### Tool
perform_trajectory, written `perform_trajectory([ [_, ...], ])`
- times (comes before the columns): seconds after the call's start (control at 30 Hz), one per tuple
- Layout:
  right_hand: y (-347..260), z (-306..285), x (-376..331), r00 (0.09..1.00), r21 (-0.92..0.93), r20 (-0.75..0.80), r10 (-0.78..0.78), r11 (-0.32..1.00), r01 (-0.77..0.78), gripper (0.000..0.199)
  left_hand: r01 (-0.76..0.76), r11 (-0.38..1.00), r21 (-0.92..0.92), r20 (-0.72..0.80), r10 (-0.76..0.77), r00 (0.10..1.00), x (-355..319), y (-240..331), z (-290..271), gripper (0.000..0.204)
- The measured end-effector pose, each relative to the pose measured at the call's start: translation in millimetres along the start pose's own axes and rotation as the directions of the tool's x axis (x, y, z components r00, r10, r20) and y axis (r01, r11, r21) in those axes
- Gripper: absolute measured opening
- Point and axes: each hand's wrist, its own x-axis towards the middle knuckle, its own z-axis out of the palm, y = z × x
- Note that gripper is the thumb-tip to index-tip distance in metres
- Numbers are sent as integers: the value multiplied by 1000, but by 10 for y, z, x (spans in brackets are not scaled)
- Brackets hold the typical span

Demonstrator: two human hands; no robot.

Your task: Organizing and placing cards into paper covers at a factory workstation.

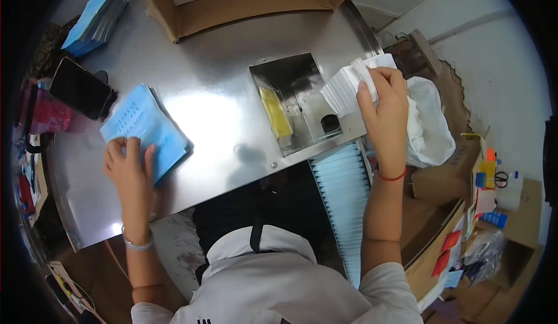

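A phone (80,88) is lying on the metal table (215,51). My left hand (129,164) is resting on blue packets (150,127), fingers bent, thumb spread apart. Past the table's opening (302,100), white sheets (342,90) are sitting pinched in my right hand (385,100), near a white bag (435,123).

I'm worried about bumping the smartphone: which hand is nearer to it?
Left. The left hand rests on the blue packets, below and right of the smartphone in view; the right hand is farther, across the metal tabletop, holding stacked white sheets.
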Motion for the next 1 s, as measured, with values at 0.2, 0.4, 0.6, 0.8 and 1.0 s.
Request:
perform_trajectory([
  [0.2,189,-41,-50,991,-149,-67,-118,983,107,37,-342,859,-380,109,409,906,-116,1370,374,33],
  [0.4,-912,266,-1240,767,358,298,-569,811,463,27,-368,867,-337,102,422,901,-126,1074,379,56],
  [0.6,-833,663,-574,817,322,296,-495,857,402,29,-316,836,-449,7,357,934,-196,1125,371,44],
  [0.8,-226,99,-110,968,-83,-171,-186,981,174,23,-334,890,-311,20,357,934,-126,1235,259,48],
  [1.0,-127,89,-174,996,-204,26,-80,975,84,23,-463,879,-115,99,474,875,279,1304,314,63],
])
